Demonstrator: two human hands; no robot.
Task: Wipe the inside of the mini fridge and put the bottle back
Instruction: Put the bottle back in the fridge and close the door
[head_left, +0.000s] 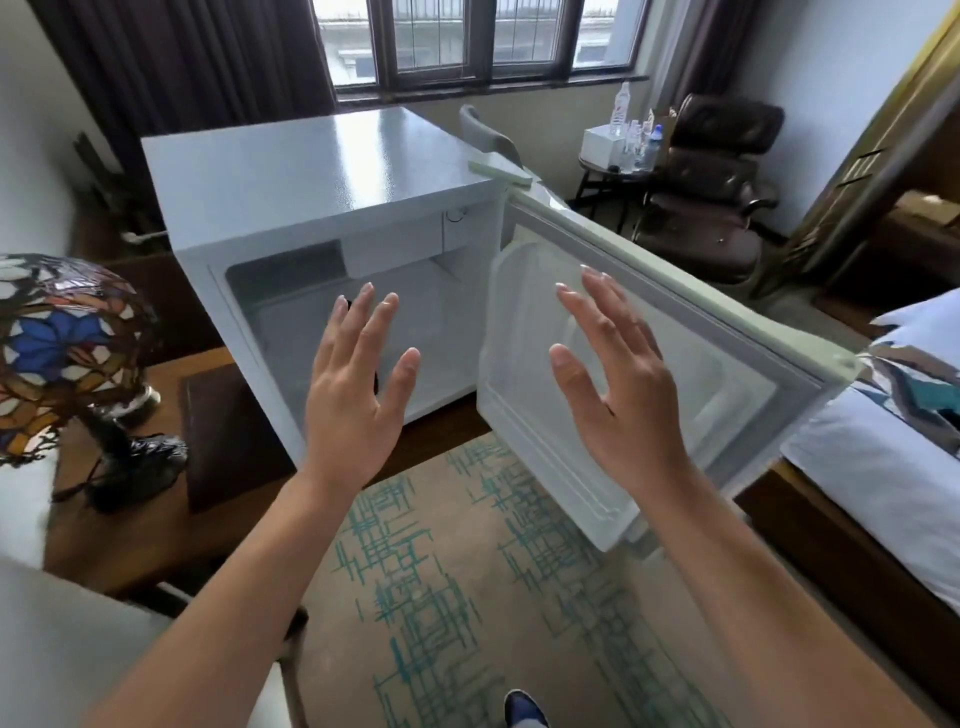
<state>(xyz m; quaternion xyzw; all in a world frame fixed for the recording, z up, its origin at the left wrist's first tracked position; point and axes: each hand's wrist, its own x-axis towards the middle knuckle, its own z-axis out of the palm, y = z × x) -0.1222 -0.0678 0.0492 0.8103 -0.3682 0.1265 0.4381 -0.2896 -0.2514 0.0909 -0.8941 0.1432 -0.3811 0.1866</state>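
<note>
The white mini fridge (311, 176) stands in front of me with its door (675, 332) swung open to the right. Its inside (431, 312) looks white; a small dark object (351, 305) peeks out behind my left fingers and I cannot tell what it is. My left hand (353, 395) is raised before the opening, fingers straight and spread, holding nothing. My right hand (618, 384) is raised before the door's inner liner, also spread and empty. A pale cloth or sponge (501, 173) lies on the fridge's top right corner.
A stained-glass lamp (67, 353) stands on a wooden table at the left. At the back right, a side table (602, 167) carries several bottles (622, 108), beside a brown armchair (711, 182). A bed (883, 457) is at the right. Patterned rug (467, 597) lies underfoot.
</note>
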